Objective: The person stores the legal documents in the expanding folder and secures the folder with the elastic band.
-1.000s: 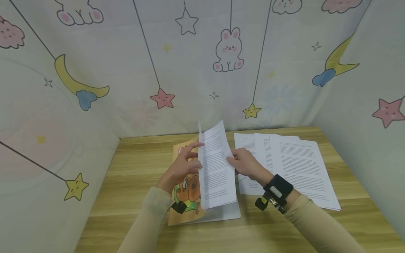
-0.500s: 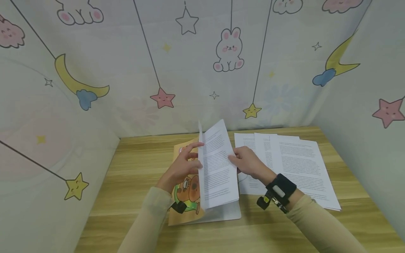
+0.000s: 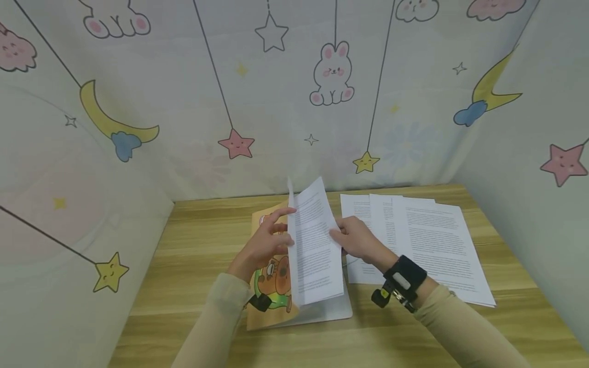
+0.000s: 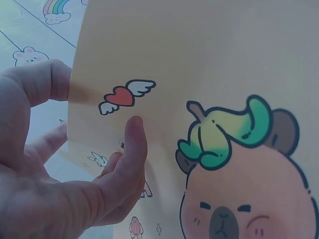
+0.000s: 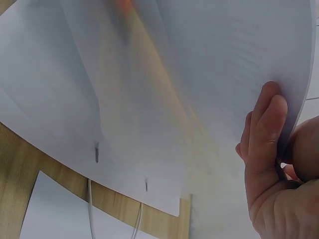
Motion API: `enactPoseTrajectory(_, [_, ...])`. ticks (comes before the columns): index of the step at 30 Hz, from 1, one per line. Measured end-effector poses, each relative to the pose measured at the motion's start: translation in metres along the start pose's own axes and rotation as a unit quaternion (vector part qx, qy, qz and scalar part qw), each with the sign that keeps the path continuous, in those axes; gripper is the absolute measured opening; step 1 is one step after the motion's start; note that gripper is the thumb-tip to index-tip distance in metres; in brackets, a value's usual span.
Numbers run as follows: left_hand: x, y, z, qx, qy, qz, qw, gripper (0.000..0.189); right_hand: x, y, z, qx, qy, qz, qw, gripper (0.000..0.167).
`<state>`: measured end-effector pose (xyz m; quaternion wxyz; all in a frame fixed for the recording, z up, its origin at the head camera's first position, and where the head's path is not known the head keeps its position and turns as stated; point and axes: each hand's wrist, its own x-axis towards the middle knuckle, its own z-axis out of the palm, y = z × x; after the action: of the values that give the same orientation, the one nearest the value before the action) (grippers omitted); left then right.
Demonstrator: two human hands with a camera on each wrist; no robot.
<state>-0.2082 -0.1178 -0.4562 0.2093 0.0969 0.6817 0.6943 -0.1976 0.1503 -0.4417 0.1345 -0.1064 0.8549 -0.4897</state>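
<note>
An orange folder (image 3: 271, 319) with a capybara drawing lies on the table, its cover lifted to show a white inside. My left hand (image 3: 264, 240) holds the cover's raised free edge; in the left wrist view some fingers (image 4: 133, 144) lie against the orange side and another goes behind the edge. A few printed white sheets (image 3: 317, 255) stand tilted at the folder's opening. My right hand (image 3: 359, 237) pinches their right edge, thumb on the printed side. Thin white cords (image 5: 90, 204) hang from slots near the edge of a white panel in the right wrist view.
More printed pages (image 3: 437, 245) overlap one another on the wooden table (image 3: 193, 245), right of the folder. A cartoon-patterned cloth (image 3: 285, 102) walls the table at the back and both sides. Black straps with small cameras (image 3: 405, 278) sit on the wrists.
The right hand and the sheets shifted slightly right and up, then came back left and down. The left hand stays at the cover's edge.
</note>
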Motion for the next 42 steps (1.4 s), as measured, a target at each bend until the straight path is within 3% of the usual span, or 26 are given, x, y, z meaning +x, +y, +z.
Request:
enactPoseTrajectory(15, [0.000, -0.001, 0.000, -0.001, 0.000, -0.006, 1.0000, 0.080, 0.004, -0.003, 0.007, 0.017, -0.015, -0.003, 0.9997, 0.028])
enactPoseTrajectory(34, [-0.001, -0.001, -0.002, 0.003, 0.002, 0.008, 1.0000, 0.079, 0.009, -0.010, 0.016, -0.017, -0.010, -0.015, 0.9997, 0.022])
enactPoseTrajectory(42, [-0.001, 0.000, -0.002, -0.005, 0.004, 0.006, 1.0000, 0.078, 0.012, -0.010, 0.012, -0.012, -0.016, 0.009, 0.9998, 0.029])
